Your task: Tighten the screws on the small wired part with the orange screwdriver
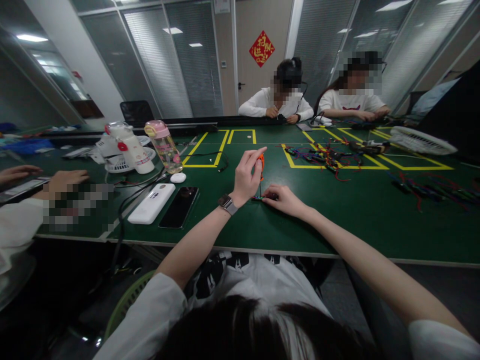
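Note:
My left hand [247, 176], with a watch on its wrist, is closed around the orange handle of a screwdriver [262, 161]. The tool stands upright, its dark shaft pointing down at a small part like a circuit board [257, 198] on the green table. Whether the tip touches that part is too small to tell. Low on the tabletop, the fingertips of my right hand [284, 200] pinch the right side of the little board. My right palm and curled fingers hide what lies beneath them.
Left of my arms lie a white power bank [151, 203], a black phone [179, 207] and a white earbud case [178, 177]. Behind them stand a pink-lidded bottle [165, 147] and a white fan. Bundled wires [326, 156] lie at right. Co-workers sit opposite and at left.

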The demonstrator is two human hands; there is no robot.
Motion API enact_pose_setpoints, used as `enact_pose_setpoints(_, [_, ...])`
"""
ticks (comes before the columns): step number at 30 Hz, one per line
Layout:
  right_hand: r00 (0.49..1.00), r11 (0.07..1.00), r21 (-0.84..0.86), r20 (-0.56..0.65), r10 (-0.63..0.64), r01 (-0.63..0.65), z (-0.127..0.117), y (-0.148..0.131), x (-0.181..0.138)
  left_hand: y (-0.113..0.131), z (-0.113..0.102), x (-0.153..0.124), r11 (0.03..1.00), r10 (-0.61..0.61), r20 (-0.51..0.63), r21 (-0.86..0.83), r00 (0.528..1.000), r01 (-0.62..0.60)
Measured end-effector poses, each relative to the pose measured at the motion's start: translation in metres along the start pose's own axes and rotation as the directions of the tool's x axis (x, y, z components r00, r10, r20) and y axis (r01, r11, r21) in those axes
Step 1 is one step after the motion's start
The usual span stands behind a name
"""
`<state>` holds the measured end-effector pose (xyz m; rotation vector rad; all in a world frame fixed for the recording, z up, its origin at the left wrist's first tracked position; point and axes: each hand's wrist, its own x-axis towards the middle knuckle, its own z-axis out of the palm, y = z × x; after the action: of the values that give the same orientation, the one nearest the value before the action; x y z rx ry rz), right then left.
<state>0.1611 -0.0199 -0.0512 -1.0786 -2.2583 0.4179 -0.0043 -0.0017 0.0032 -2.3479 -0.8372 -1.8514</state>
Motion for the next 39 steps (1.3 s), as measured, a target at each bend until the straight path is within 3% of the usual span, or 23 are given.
enact_pose_setpoints(11, [1.0, 1.0, -0.011, -0.005, 0.01, -0.01, -0.0004, -0.0005, -0.0003, 0.0012, 0.0022, 0.0, 0.997, 0.007, -0.074, 0.08, 0.997, -0.001])
enact_pose_setpoints(19, [1.0, 1.0, -0.004, 0.0, 0.011, -0.011, 0.0004, 0.0007, 0.0002, 0.0028, 0.0007, -0.0012, 1.0, -0.002, 0.042, 0.006, 0.999, 0.002])
enact_pose_setpoints(31, [1.0, 1.0, -0.004, -0.001, 0.016, -0.016, -0.0005, -0.0008, -0.0001, 0.0019, 0.0023, -0.0009, 0.997, 0.0, -0.036, 0.075, 0.999, 0.003])
enact_pose_setpoints(39, [1.0, 1.0, 0.003, 0.0, 0.003, -0.003, 0.0005, 0.0003, 0.0, 0.0021, 0.0009, -0.0005, 1.0, 0.011, 0.007, -0.021, 1.0, -0.011])
